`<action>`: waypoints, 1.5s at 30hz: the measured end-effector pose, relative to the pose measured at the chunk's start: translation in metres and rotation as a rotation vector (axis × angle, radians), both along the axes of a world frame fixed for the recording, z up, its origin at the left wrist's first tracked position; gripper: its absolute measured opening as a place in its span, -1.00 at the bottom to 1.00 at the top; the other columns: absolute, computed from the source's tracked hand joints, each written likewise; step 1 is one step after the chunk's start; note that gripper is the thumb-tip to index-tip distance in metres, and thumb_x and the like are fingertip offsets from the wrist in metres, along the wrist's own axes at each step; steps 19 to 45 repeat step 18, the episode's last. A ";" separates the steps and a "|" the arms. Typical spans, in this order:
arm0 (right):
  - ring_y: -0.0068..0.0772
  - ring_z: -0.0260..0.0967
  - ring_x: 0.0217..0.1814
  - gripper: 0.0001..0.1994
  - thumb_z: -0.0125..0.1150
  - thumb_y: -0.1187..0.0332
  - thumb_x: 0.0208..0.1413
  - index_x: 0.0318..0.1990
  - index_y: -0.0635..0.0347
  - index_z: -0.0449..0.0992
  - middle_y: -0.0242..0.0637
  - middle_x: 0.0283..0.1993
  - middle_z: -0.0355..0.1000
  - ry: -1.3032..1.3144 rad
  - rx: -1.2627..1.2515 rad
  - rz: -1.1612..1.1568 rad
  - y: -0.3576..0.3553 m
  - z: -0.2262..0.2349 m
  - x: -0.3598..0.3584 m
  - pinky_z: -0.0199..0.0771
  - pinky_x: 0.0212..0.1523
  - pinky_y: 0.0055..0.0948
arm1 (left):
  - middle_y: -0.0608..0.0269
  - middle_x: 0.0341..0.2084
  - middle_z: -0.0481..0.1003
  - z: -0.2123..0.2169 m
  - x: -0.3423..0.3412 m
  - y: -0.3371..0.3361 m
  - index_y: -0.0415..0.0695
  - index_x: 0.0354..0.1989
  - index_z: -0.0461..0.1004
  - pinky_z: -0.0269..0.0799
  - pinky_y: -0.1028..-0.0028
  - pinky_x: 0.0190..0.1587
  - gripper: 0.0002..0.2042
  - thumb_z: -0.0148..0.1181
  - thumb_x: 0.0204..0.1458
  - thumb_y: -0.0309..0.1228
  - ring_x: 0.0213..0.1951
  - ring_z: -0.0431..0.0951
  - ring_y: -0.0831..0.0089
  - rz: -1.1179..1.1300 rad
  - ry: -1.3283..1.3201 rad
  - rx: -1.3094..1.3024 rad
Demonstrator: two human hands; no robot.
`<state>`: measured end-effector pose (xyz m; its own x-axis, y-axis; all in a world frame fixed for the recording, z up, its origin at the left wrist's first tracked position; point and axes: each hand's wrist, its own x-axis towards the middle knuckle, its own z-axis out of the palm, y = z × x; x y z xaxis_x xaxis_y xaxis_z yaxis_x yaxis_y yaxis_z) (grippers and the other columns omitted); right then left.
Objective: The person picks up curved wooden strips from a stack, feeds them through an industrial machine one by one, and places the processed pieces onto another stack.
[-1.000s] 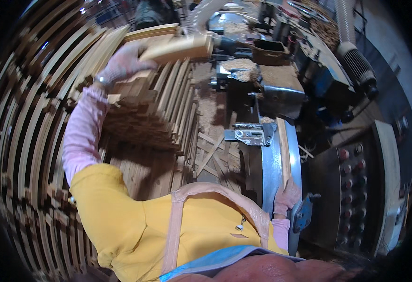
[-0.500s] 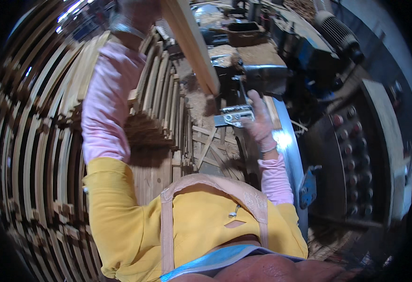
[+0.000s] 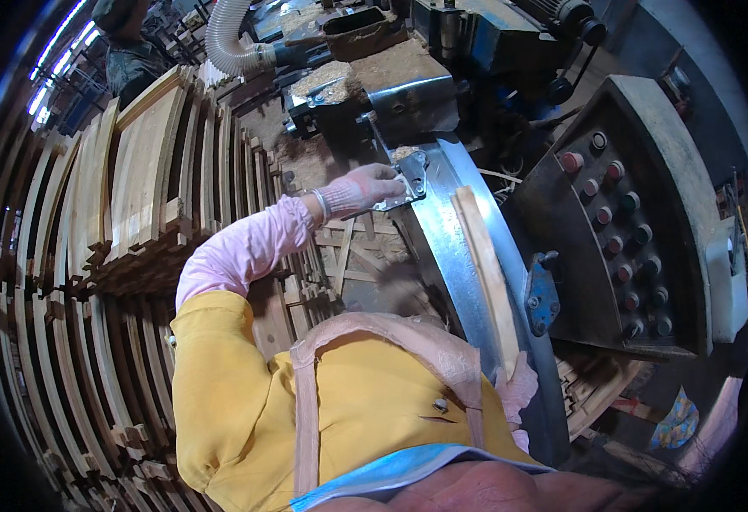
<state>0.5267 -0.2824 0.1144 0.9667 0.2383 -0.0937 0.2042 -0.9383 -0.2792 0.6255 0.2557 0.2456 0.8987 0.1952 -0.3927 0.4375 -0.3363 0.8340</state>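
A pale curved wooden slat (image 3: pixel 481 273) lies along the shiny curved metal rail (image 3: pixel 438 247) of a machine. My right hand (image 3: pixel 517 391), in a pink glove, grips the slat's near end at the lower edge of the rail. My left hand (image 3: pixel 364 189), also gloved, reaches forward and closes over a small metal bracket (image 3: pixel 412 175) at the far end of the rail, just past the slat's tip. My pink sleeves and yellow top fill the lower middle of the view.
Tall stacks of curved wooden slats (image 3: pixel 135 205) stand to my left. A dark control panel with several round buttons (image 3: pixel 630 230) sits on the right. A ribbed dust hose (image 3: pixel 224 38) and a sawdust-covered machine body (image 3: pixel 374 85) lie ahead. Another person (image 3: pixel 131 51) stands at the far left.
My left hand carried a slat from high by the stack down to the machine. The slat now lies on the rail, my right hand holds its near end, my left moved to the bracket.
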 end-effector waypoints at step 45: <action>-0.01 0.52 -0.07 -0.37 0.39 0.03 0.11 0.31 -0.03 0.36 -0.17 -0.22 0.57 -0.379 0.034 0.080 0.252 -0.027 0.182 0.52 -0.05 -0.03 | 0.08 0.22 0.54 0.254 -0.111 0.232 0.00 0.37 0.40 0.45 0.15 0.28 -0.31 0.30 0.12 0.11 0.21 0.56 0.09 0.325 -0.030 1.351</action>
